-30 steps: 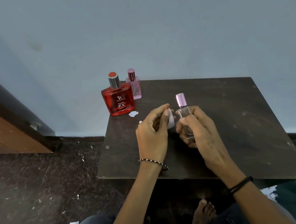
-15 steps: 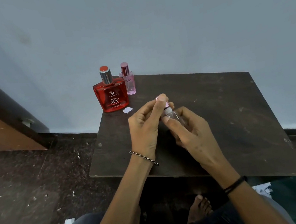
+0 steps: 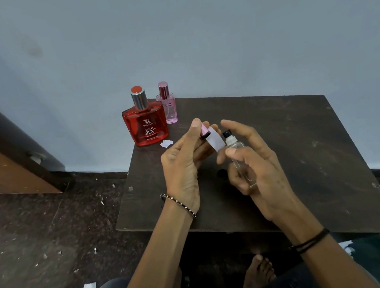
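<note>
The cap is off, so I judge this the spraying step. My left hand [image 3: 182,167] pinches the glossy pink cap [image 3: 205,131] and a white paper strip [image 3: 215,140]. My right hand [image 3: 260,172] grips the clear, flat-sided spray bottle [image 3: 238,146] above the tabletop [image 3: 308,150], forefinger raised over its black nozzle [image 3: 227,134]. Next comes a press aimed at the strip.

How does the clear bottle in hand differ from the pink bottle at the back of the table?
The clear bottle lies tilted in the right hand; the pink bottle stands upright on the table. The clear bottle is uncapped, nozzle bare, its cap in the left hand; the pink bottle is capped. The clear bottle's glass is colourless, the pink bottle's tinted. Both are small and slim.
</note>
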`<state>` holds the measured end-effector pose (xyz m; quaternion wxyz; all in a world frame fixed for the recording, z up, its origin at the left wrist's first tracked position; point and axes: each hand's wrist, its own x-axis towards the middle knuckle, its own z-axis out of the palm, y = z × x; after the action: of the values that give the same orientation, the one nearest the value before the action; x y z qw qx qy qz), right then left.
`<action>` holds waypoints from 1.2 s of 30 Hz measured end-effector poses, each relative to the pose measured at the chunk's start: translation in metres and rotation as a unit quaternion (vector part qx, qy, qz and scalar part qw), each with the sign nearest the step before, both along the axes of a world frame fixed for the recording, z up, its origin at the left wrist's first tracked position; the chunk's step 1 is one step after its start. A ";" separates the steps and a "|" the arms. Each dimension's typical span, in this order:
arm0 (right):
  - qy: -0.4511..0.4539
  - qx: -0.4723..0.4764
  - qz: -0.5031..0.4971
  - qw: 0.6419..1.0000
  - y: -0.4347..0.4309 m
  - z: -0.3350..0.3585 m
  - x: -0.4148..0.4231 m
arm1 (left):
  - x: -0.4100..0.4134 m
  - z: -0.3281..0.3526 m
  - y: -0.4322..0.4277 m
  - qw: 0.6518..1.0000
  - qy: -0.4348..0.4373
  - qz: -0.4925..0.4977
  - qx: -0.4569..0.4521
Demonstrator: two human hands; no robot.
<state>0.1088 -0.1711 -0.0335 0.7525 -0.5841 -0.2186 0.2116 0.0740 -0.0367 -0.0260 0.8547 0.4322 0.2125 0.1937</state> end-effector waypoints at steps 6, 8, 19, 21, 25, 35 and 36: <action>-0.011 -0.029 -0.036 0.999 -0.002 0.000 0.005 | 0.001 0.000 -0.001 1.000 0.002 -0.008 0.002; -0.024 -0.050 -0.063 0.997 -0.001 0.001 0.005 | 0.001 0.000 -0.001 1.000 0.009 -0.008 0.002; -0.180 -0.205 -0.115 0.955 -0.004 -0.002 0.004 | 0.000 0.002 -0.002 0.999 0.025 -0.014 0.014; -0.227 -0.239 -0.124 0.936 -0.004 -0.001 0.004 | -0.002 0.002 -0.002 0.999 0.021 -0.023 0.025; -0.288 -0.271 -0.127 0.910 -0.003 0.001 0.002 | -0.002 0.002 -0.001 0.999 0.022 -0.031 0.026; -0.327 -0.306 -0.123 0.885 -0.002 -0.002 0.002 | 0.000 -0.001 0.001 0.998 0.031 -0.041 0.032; -0.336 -0.308 -0.125 0.881 -0.002 -0.003 0.002 | 0.000 -0.001 0.001 0.998 0.033 -0.039 0.035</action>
<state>0.1112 -0.1731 -0.0365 0.4363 -0.8450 -0.3071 -0.0366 0.0738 -0.0361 -0.0269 0.8387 0.4756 0.2166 0.1535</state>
